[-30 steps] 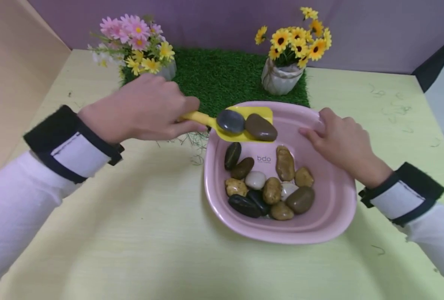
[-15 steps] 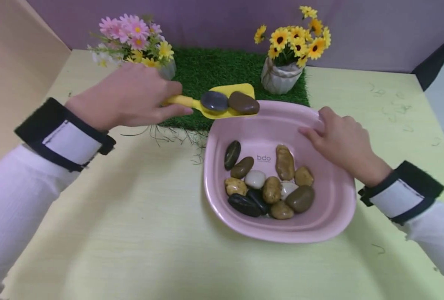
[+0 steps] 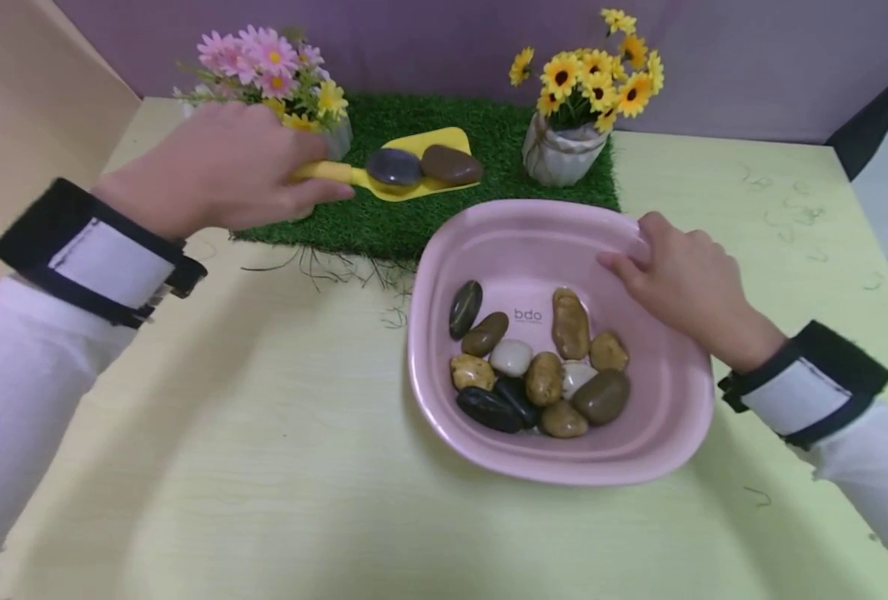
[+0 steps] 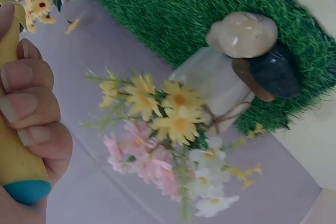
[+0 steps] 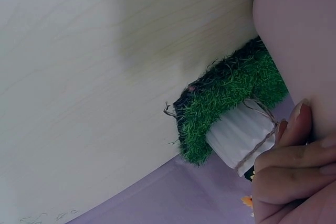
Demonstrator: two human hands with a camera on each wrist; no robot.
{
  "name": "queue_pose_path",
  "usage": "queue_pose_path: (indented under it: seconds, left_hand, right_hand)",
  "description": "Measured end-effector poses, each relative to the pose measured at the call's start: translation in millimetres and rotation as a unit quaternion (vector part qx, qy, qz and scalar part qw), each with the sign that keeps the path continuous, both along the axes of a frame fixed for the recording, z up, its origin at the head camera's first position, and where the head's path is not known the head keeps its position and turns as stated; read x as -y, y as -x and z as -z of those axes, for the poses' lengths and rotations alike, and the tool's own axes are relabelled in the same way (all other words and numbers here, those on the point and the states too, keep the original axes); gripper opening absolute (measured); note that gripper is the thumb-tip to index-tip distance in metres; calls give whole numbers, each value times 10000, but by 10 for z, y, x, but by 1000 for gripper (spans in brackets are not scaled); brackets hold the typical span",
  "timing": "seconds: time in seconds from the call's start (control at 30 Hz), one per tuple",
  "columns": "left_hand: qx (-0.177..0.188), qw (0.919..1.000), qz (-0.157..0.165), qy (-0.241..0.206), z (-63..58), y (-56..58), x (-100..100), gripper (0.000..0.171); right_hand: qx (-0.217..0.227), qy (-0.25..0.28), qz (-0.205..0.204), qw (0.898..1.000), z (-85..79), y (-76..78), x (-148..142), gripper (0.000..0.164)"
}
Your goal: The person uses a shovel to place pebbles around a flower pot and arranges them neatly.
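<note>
Dark-grey oval stone (image 3: 394, 167) and brown oval stone (image 3: 451, 165): on yellow plastic shovel (image 3: 419, 143), upper centre of frame.
Left hand (image 3: 222, 171) curls round the shovel's handle (image 3: 327, 172); right hand (image 3: 687, 279) pinches rim of pink plastic basin (image 3: 564, 470), right of centre. Judgement: shovel best held level, brown stone being near its far edge; any tilt best made low over green artificial-grass mat (image 3: 499, 158).

pink flowers (image 3: 273, 60) | yellow flowers (image 3: 596, 82) in pot (image 3: 561, 157) | purple backdrop (image 3: 428, 42) behind

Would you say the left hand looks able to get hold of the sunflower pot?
Probably not: the left hand grips the yellow shovel, which bears a grey stone and a brown stone.
</note>
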State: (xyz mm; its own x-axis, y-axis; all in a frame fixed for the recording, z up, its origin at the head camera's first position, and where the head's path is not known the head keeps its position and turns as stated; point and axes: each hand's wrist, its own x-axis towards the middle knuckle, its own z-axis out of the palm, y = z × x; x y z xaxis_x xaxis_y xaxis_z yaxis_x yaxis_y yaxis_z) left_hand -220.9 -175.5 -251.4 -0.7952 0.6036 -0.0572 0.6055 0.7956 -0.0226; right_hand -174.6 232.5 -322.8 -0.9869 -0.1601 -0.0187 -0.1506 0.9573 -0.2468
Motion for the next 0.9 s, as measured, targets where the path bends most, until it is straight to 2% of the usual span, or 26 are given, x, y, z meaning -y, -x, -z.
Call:
queue_pose_path:
  seconds: [0.3, 0.37, 0.57, 0.9]
  left_hand:
    - [169, 9992, -361, 72, 51, 99, 215, 56]
    - [147, 9991, -384, 67, 78, 109, 261, 57]
    - [87, 9981, -449, 412, 178, 153, 459, 56]
    - [279, 9961, -615, 573, 298, 216, 697, 57]
  right_hand:
    - [-31, -3, -30, 10000, -1, 2, -5, 46]
    - [-19, -2, -24, 10000, -5, 3, -5, 46]
    - [2, 27, -49, 10000, 7, 6, -2, 46]
    - [-35, -20, -45, 10000, 2, 3, -8, 46]
